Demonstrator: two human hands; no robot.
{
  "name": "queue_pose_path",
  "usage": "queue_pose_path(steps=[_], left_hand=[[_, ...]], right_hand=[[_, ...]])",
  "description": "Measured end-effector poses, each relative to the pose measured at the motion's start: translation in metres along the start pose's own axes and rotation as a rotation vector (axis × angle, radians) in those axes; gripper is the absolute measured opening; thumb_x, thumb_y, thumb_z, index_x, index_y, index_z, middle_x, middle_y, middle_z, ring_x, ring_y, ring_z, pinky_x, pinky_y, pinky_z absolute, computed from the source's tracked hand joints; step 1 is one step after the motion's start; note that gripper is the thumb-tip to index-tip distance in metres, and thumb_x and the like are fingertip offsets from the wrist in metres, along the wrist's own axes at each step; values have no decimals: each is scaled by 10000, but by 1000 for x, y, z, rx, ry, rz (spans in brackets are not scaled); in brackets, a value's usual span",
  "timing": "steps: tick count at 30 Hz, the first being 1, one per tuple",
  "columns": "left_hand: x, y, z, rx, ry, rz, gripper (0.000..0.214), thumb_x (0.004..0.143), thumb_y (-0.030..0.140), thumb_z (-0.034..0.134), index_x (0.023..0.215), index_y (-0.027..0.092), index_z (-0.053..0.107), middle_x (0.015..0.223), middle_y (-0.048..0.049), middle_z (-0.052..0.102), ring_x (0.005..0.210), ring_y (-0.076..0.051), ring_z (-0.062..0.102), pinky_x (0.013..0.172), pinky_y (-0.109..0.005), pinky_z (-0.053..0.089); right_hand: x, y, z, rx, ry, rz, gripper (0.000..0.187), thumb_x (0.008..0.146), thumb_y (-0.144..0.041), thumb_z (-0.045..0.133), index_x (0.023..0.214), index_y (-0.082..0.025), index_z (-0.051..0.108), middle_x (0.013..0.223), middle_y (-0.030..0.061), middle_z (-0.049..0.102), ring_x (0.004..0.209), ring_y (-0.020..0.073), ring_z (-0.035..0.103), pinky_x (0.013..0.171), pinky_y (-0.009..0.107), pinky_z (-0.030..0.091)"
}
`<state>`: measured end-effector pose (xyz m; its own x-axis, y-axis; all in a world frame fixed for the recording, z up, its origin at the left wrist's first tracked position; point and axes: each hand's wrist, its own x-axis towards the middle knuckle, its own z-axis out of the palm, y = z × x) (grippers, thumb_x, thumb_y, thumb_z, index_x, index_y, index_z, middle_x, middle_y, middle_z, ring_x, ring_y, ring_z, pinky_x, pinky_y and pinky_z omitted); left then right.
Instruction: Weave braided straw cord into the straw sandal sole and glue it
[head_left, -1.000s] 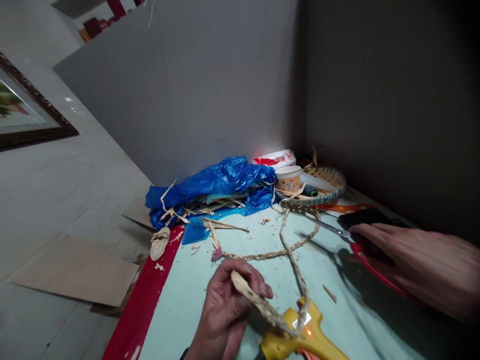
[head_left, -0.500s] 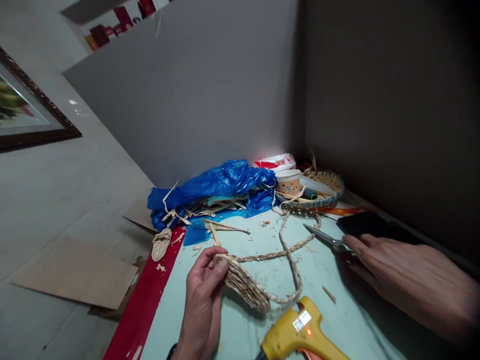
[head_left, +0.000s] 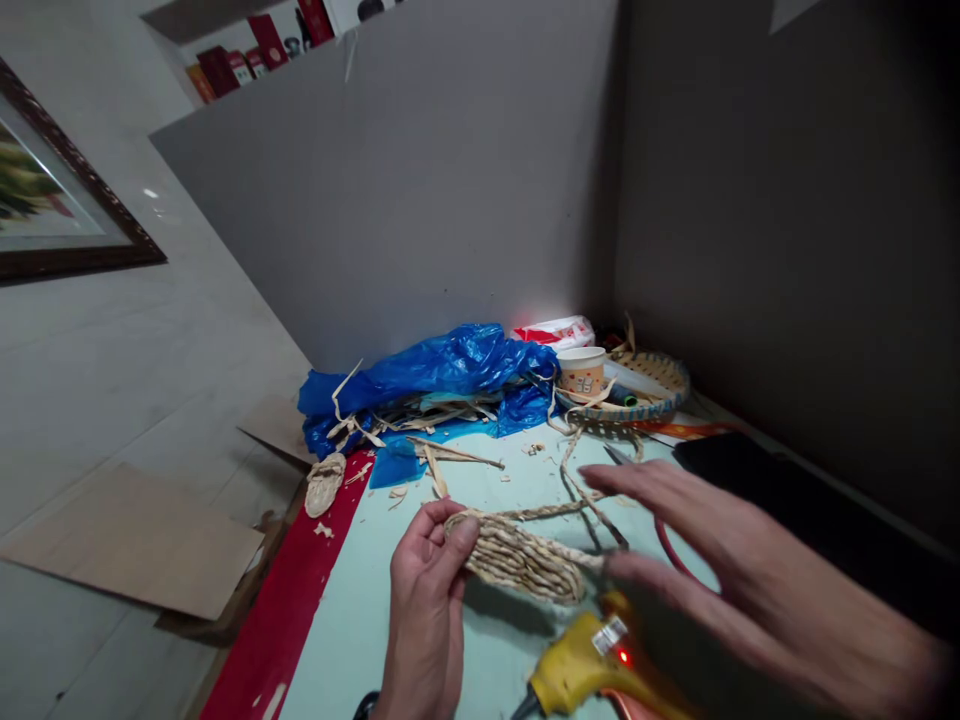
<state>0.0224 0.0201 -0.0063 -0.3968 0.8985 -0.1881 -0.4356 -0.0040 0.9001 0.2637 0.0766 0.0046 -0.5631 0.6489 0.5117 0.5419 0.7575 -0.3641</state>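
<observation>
My left hand (head_left: 431,590) pinches one end of a flat oval coil of braided straw (head_left: 521,560) between thumb and fingers, tilted so its rows face me. From the coil's far end the straw braid (head_left: 551,512) runs off and loops back over the table. My right hand (head_left: 720,570) hovers at the right with thumb and fingers spread, holding nothing; its thumb is close to the braid where it leaves the coil. Scissors (head_left: 667,545) with a red handle lie partly hidden under that hand. Just below, a yellow glue gun (head_left: 577,665) rests with its red light on.
A blue plastic bag (head_left: 450,365) with straw strips lies at the back. Beside it a paper cup (head_left: 581,372) stands by a shallow woven basket (head_left: 660,385). A small straw sole (head_left: 325,484) sits at the left edge. A dark flat object (head_left: 757,480) lies at right.
My right hand has let go of the scissors and moved left toward the coil, its fingers spreading. My left hand has shifted slightly right and turned the coil more level.
</observation>
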Motion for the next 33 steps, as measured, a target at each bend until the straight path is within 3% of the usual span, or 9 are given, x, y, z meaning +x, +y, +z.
queue_pose_path(steps=[3,6,9,14,17,20,26,30,33], left_hand=[[-5,-3,6,-12,-37,-1,280,754,284,862,899,177,647,775,-3,692,749,-143,638,725,-239,483],[-10,-5,12,-21,-83,6,271,761,293,854,880,196,631,729,13,672,695,-137,622,682,-234,478],[-12,-4,16,-9,-119,18,304,757,313,855,950,215,642,776,-7,709,719,-160,654,685,-248,495],[-11,-3,16,13,-111,13,494,728,316,876,1176,230,688,833,-24,734,840,-203,710,790,-280,526],[-11,-1,14,57,-160,-8,409,753,335,852,1129,209,750,886,-47,767,875,-208,720,796,-266,528],[-12,3,13,186,-291,-23,395,717,301,852,1100,233,779,990,-50,793,911,-229,731,832,-288,537],[-14,9,9,717,-330,338,523,620,73,787,1080,322,790,1127,7,773,1108,-254,665,987,-316,474],[-13,8,4,814,-391,340,572,625,86,810,1148,313,764,1167,-11,791,1091,-281,697,949,-326,505],[-14,5,3,787,-315,385,456,657,126,818,1068,324,796,1082,-11,820,999,-278,731,877,-308,527]], right_hand=[[14,-21,2,3,-119,-223,610,991,-506,598,1473,-235,341,1343,96,578,1181,277,577,902,395,591],[22,-36,2,2,-169,-293,369,978,-245,614,1305,-176,459,1169,95,623,1013,257,611,876,419,585],[22,-38,1,42,-181,-247,265,989,-173,574,1239,-179,485,1124,83,619,1006,238,603,881,390,576],[16,-33,3,88,-161,-240,300,952,-174,641,1206,-192,481,1171,79,629,1045,266,600,916,435,558],[13,-32,5,126,-174,-191,264,953,-149,607,1198,-189,519,1178,83,636,1079,258,606,923,402,554],[11,-30,5,225,-134,-136,305,960,-167,580,1262,-179,539,1227,88,639,1112,221,612,926,321,548],[5,-19,14,369,-125,-59,447,939,-215,602,1376,-205,508,1286,63,624,1164,174,610,971,269,530],[4,-18,15,311,-80,-38,466,876,-199,627,1335,-167,548,1310,102,632,1208,217,614,984,306,551],[3,-19,12,334,-90,-59,422,890,-189,623,1306,-149,567,1272,104,657,1160,198,646,970,276,561]])
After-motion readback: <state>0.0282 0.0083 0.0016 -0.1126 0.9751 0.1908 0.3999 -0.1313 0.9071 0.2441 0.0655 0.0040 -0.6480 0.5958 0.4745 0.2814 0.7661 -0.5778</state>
